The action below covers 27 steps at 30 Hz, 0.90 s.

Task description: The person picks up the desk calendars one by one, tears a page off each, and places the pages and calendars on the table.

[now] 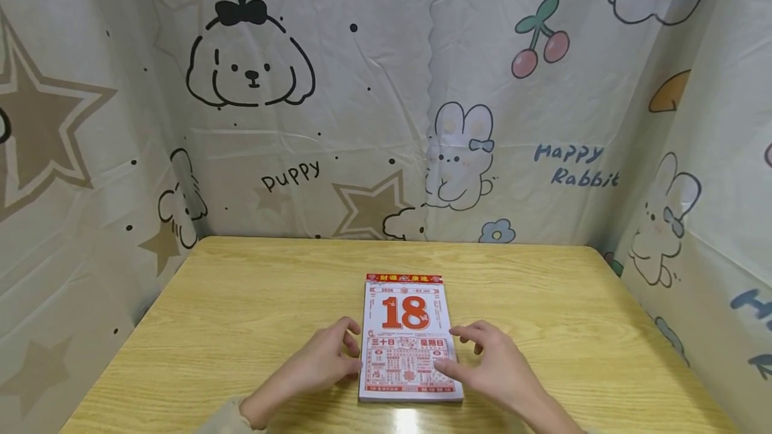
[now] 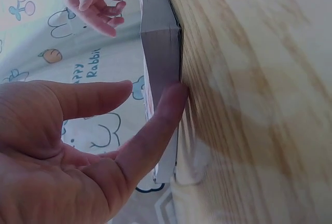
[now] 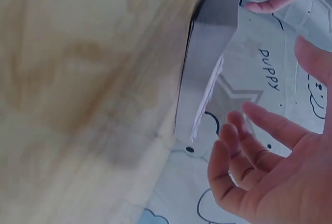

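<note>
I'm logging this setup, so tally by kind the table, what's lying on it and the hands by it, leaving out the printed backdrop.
Calendar: 1
Left hand and right hand: 2 hands
Table: 1
Total: 4

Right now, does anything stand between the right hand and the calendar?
Nothing visible does: the right wrist view shows a bare gap between the right hand and the near side of the calendar. The left hand is at the opposite side.
</note>
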Tool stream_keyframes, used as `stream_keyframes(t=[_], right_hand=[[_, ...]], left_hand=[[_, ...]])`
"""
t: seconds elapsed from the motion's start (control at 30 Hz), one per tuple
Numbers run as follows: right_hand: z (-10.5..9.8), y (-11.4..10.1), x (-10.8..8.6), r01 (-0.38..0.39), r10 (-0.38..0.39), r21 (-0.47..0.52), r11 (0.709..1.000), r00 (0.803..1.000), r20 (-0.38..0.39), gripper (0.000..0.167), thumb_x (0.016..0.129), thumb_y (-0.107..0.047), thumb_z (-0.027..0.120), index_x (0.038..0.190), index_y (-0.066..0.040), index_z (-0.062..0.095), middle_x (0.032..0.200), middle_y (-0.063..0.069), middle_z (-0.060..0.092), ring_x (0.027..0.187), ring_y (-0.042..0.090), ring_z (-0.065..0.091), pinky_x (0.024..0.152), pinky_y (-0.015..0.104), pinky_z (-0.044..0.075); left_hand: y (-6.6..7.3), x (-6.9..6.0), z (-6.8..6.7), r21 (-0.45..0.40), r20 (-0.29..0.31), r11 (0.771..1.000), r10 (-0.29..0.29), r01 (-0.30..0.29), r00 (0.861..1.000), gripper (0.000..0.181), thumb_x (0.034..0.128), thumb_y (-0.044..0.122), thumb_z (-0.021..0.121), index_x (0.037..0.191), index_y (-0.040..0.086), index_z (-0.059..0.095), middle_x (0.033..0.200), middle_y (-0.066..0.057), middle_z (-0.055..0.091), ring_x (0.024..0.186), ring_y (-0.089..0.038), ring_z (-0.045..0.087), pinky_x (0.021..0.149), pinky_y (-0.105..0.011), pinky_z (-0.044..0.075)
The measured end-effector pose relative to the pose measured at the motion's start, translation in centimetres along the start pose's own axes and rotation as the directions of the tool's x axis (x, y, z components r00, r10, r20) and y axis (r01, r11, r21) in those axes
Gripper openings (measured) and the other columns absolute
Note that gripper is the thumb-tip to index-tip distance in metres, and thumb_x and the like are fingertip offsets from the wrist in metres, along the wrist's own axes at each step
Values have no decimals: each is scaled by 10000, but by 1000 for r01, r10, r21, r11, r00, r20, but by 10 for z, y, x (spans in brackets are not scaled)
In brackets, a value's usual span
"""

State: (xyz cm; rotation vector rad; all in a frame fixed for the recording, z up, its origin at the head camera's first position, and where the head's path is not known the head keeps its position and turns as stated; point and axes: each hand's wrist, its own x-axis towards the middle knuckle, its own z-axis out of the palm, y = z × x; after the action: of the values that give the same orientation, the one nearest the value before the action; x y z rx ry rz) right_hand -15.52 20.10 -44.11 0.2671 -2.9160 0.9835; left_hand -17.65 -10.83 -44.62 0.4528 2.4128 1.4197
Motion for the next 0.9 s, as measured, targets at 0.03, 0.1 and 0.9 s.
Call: stream_keyframes(t=[0.03, 0.1, 0.9], right_hand=[[1, -1, 0, 9, -9, 4, 1000, 1000, 12, 648, 767, -586, 892, 1217, -132, 783, 1063, -56, 681, 861, 172, 534, 659, 285, 456], [3, -1, 0, 28, -29, 28, 999, 999, 31, 636, 776, -575, 890, 1203, -114, 790, 1028, -61, 673, 815, 168, 523, 627, 264, 442], [33, -27, -2, 18, -12, -76, 997, 997, 77, 872, 677, -573, 957, 1333, -47, 725, 1028, 15, 564, 928, 178, 491, 775, 349, 484]], left_hand=[[0, 0, 0, -8, 6, 1000, -2, 2, 1000, 448, 909, -52, 745, 1290, -92, 514, 978, -114, 628, 713, -229, 697, 583, -341, 628], [0, 0, 1, -32, 20, 999, -4, 4, 1000, 447, 906, -71, 738, 1285, -96, 503, 945, -108, 622, 692, -233, 701, 575, -350, 635], [-3, -2, 7, -86, 38, 996, -23, 26, 999, 465, 902, -108, 715, 1311, -85, 495, 949, -138, 597, 696, -236, 690, 566, -379, 643]])
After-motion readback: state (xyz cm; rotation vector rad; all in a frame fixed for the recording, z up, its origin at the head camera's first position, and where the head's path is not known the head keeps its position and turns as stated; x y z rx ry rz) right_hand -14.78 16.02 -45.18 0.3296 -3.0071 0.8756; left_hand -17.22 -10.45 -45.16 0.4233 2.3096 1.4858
